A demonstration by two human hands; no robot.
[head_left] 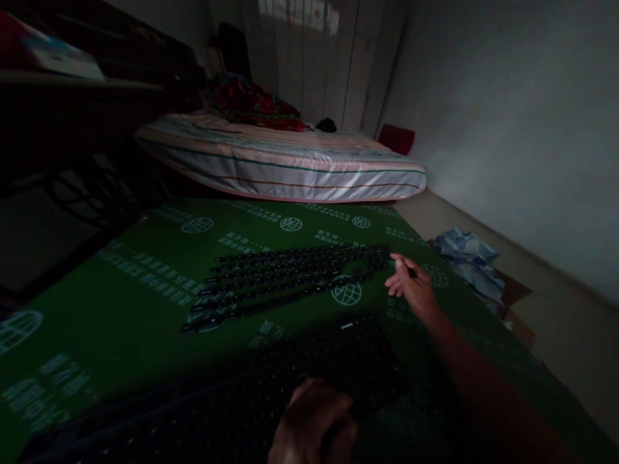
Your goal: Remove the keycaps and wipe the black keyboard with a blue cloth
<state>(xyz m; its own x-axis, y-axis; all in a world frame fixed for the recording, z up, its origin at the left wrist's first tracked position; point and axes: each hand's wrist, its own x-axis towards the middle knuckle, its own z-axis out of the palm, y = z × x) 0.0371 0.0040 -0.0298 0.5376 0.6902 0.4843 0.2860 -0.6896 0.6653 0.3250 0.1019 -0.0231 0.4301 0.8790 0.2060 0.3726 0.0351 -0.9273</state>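
Observation:
A black keyboard frame (290, 386) lies near me on a green mat (120, 309) printed with white globe marks. Beyond it, rows of black keycaps (285, 274) are laid out on the mat. My left hand (314, 425) rests curled on the near edge of the keyboard frame; what its fingers hold, if anything, is hidden. My right hand (411, 283) reaches to the right end of the keycap rows, fingers loosely apart, a small dark thing at its fingertips that I cannot make out.
The room is dim. A striped mattress (285, 161) with a red cloth bundle (256, 103) lies beyond the mat. A crumpled blue-white cloth (469, 258) sits on the floor at right, by the wall. Dark furniture (72, 129) stands at left.

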